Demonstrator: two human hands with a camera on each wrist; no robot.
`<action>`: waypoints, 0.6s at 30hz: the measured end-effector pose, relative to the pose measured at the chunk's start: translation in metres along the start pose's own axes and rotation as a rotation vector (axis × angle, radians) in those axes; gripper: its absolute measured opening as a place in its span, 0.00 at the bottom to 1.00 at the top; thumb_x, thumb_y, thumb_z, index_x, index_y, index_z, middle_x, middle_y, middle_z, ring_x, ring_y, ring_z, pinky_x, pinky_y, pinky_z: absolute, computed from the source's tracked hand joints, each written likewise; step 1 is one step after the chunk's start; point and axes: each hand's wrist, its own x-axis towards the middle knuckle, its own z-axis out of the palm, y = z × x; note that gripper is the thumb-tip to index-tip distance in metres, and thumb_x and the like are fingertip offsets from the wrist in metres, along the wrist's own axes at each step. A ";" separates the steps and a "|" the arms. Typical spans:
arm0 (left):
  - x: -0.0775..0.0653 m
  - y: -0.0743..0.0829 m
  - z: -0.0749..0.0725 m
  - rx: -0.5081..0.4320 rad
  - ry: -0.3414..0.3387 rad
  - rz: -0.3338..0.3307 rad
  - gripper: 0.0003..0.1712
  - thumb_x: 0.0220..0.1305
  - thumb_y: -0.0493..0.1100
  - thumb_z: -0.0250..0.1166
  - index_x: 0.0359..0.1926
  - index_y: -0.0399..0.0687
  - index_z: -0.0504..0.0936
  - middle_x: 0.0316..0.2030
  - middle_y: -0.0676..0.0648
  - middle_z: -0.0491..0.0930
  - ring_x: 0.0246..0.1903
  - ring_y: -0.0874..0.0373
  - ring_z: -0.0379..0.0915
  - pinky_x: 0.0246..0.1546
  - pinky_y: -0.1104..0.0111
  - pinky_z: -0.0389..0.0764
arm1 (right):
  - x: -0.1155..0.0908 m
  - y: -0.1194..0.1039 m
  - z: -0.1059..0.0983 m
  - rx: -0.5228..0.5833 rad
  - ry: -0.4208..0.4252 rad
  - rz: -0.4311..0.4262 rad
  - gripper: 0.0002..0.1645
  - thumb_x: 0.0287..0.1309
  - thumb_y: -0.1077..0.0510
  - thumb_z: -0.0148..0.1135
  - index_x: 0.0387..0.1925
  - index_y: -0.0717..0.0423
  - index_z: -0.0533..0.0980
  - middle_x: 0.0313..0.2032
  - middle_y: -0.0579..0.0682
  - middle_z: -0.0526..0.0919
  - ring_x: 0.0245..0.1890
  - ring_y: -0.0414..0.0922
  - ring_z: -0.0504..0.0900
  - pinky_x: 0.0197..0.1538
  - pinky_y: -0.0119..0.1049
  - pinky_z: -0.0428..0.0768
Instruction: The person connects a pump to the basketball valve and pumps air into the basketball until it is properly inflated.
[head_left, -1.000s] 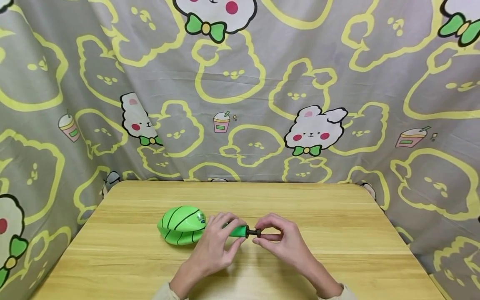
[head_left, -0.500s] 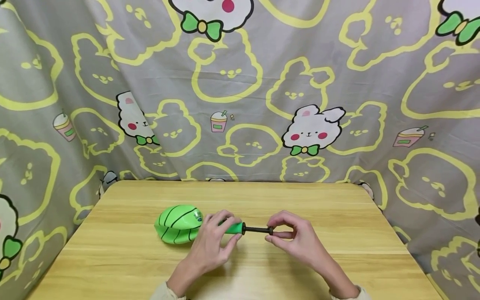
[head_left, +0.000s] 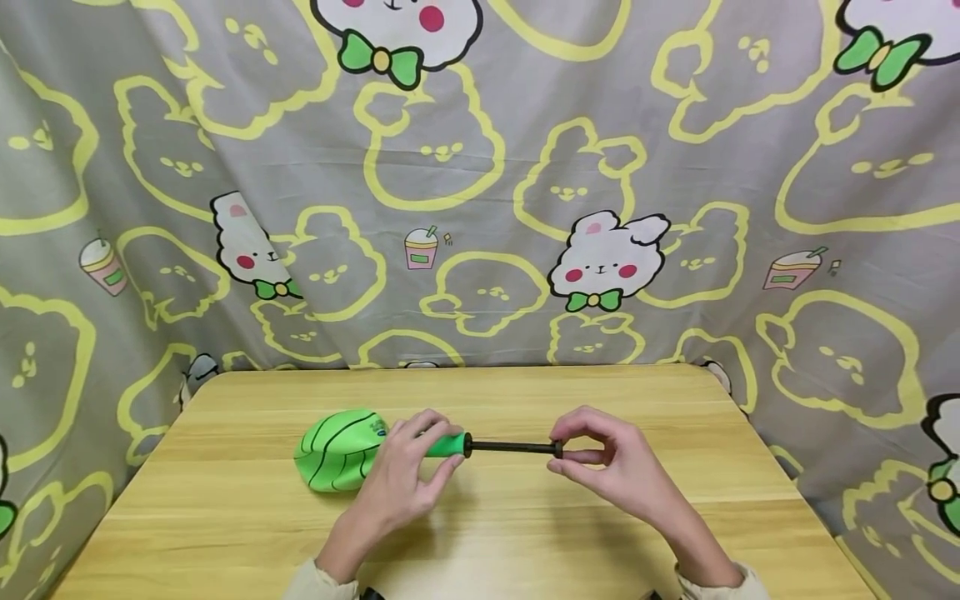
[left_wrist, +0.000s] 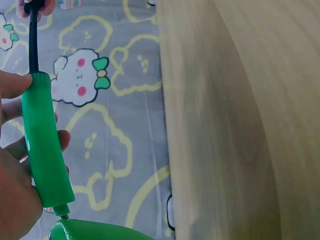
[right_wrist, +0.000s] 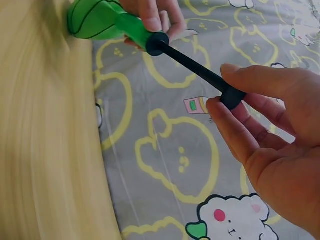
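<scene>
A small hand pump with a green barrel (left_wrist: 45, 140) and a black plunger rod (head_left: 513, 447) is held level above the table. My left hand (head_left: 405, 467) grips the barrel, thumb and fingers wrapped about it. By its black end knob (right_wrist: 232, 97), my right hand (head_left: 611, 458) pinches the rod between thumb and fingers, with a long stretch of rod showing. The pump's nozzle (left_wrist: 61, 210) meets a green inflatable ball (head_left: 341, 450) with black lines. This ball looks partly filled, with a sunken, creased shape, and lies left of my left hand, which hides part of it.
The wooden table (head_left: 525, 533) spreads under both hands. Behind it and on both sides hangs a grey curtain (head_left: 480, 200) printed with yellow outlines and white rabbits.
My right hand has moved right, drawing the black plunger rod well out of the barrel. My left hand keeps its grip on the pump. The view has shifted slightly.
</scene>
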 end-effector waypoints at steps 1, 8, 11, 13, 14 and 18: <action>0.000 0.000 -0.001 -0.001 -0.001 0.002 0.13 0.64 0.50 0.69 0.49 0.57 0.84 0.47 0.57 0.79 0.47 0.60 0.76 0.49 0.59 0.75 | 0.000 0.000 -0.001 0.006 -0.009 0.001 0.17 0.53 0.68 0.76 0.44 0.55 0.82 0.44 0.54 0.82 0.47 0.48 0.84 0.44 0.44 0.85; -0.002 0.001 -0.005 -0.008 0.027 0.016 0.14 0.62 0.48 0.71 0.49 0.56 0.84 0.47 0.56 0.79 0.47 0.60 0.76 0.48 0.59 0.74 | 0.000 0.003 0.005 0.058 0.014 -0.082 0.17 0.52 0.72 0.75 0.45 0.62 0.83 0.44 0.57 0.83 0.47 0.48 0.84 0.43 0.46 0.85; -0.002 0.002 -0.006 -0.012 0.036 0.020 0.15 0.61 0.46 0.71 0.49 0.54 0.84 0.47 0.56 0.80 0.47 0.60 0.76 0.49 0.59 0.73 | 0.001 0.008 0.013 0.078 0.056 -0.159 0.18 0.49 0.76 0.74 0.45 0.66 0.83 0.42 0.61 0.84 0.45 0.49 0.85 0.41 0.46 0.85; -0.002 0.003 -0.006 -0.011 0.034 0.024 0.15 0.61 0.45 0.71 0.49 0.54 0.84 0.47 0.56 0.80 0.47 0.60 0.76 0.48 0.59 0.73 | 0.001 0.011 0.018 0.085 0.071 -0.186 0.19 0.48 0.77 0.74 0.44 0.67 0.83 0.42 0.62 0.84 0.44 0.48 0.85 0.41 0.46 0.85; -0.003 0.003 -0.006 -0.009 0.032 0.026 0.15 0.60 0.45 0.71 0.49 0.53 0.84 0.46 0.56 0.80 0.47 0.60 0.77 0.48 0.59 0.73 | 0.001 0.012 0.021 0.089 0.072 -0.193 0.19 0.49 0.77 0.73 0.45 0.68 0.83 0.42 0.62 0.84 0.44 0.48 0.85 0.41 0.46 0.85; -0.003 0.005 -0.007 -0.015 0.022 0.028 0.15 0.59 0.44 0.71 0.48 0.53 0.84 0.45 0.56 0.79 0.46 0.60 0.76 0.48 0.59 0.72 | 0.002 0.015 0.032 0.110 0.075 -0.160 0.18 0.50 0.76 0.74 0.45 0.67 0.84 0.42 0.61 0.84 0.45 0.48 0.86 0.41 0.46 0.85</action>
